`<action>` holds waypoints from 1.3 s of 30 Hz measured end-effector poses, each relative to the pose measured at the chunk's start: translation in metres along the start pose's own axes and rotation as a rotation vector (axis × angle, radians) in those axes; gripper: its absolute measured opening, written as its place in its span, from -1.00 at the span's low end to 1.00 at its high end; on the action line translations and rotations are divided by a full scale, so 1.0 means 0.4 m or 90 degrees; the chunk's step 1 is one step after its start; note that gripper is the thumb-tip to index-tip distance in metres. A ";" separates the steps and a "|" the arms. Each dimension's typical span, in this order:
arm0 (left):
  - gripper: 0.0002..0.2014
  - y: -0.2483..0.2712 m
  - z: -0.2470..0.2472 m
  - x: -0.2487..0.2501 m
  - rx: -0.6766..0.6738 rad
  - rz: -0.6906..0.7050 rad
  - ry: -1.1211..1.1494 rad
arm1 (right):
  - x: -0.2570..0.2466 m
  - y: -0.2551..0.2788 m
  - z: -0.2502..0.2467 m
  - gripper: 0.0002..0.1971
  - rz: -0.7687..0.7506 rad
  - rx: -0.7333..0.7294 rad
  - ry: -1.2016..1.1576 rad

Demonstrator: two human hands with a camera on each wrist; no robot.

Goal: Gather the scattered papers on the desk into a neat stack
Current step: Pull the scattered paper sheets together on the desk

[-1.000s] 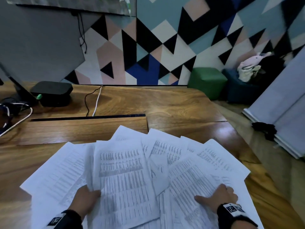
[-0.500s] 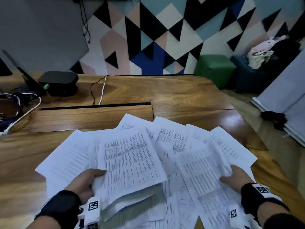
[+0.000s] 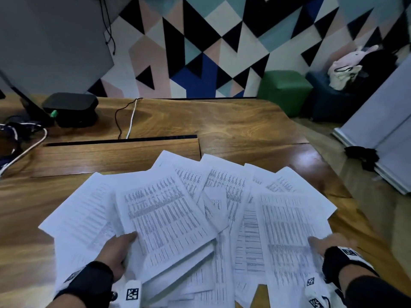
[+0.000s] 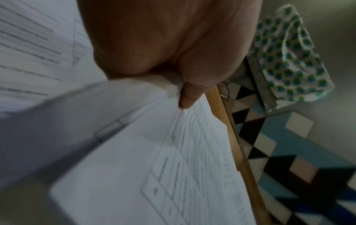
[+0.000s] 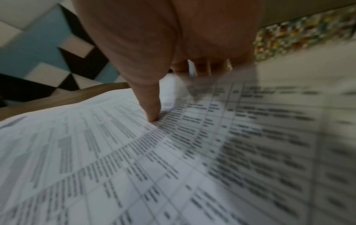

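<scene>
Gathering step | left hand gripped wad of sheets | right hand pinched more | next, likely: squaring them on bench

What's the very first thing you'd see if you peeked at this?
First comes the big fan of printed sheets spread over the near side of the wooden table. The left hand grips a bundle at its left and the right hand pinches sheets at its right. Behind the table, the wall of black, blue, pink and white triangles jumps out too, with a green cube at its foot on the right.
</scene>
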State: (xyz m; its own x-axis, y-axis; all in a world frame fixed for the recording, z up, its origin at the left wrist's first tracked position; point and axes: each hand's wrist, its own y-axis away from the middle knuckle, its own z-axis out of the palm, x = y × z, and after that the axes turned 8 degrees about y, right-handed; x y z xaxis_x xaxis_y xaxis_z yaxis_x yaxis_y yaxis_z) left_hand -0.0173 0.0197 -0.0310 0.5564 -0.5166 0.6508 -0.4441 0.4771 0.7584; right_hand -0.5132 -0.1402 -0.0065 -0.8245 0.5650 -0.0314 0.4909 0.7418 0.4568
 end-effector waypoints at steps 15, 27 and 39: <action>-0.74 0.043 0.066 -0.034 -0.037 -0.014 0.020 | 0.007 0.011 0.044 -0.17 0.074 -0.061 -0.223; -0.80 0.053 0.054 -0.048 -0.022 0.031 -0.055 | -0.084 0.117 -0.140 -0.87 -0.245 0.108 -0.416; -0.89 0.036 0.071 0.117 -0.102 0.275 -0.475 | -0.304 0.523 -0.389 -0.80 -0.885 -0.290 -0.247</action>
State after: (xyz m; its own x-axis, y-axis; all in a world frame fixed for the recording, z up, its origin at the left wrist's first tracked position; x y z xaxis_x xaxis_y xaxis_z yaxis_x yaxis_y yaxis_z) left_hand -0.0176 -0.0180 0.0115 -0.2668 -0.5716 0.7760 -0.3753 0.8032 0.4626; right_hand -0.3540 -0.1099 0.2312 -0.3871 -0.3585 -0.8495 -0.7794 0.6195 0.0937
